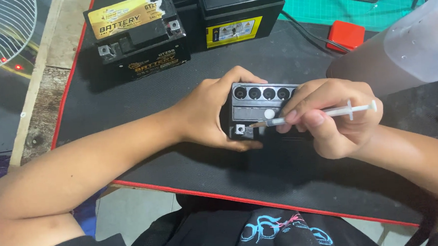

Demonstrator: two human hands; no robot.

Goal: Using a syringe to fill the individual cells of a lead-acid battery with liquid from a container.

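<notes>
A small black battery (257, 104) with a row of round open cell holes along its top lies on the black mat (129, 92). My left hand (213, 113) grips its left end, fingers over the far edge and thumb under the near edge. My right hand (334, 120) pinches a small clear syringe (322, 114), plunger pointing right, tip pointing left over the battery's top near a white round cap (269, 114) and a metal terminal (240, 129).
Two larger black batteries (136, 35) (239, 14) with yellow labels stand at the back of the mat. A red box (345, 35) sits on a green cutting mat (352, 9). A translucent plastic bottle (412, 45) looms at right. A white fan grille (3, 29) is at far left.
</notes>
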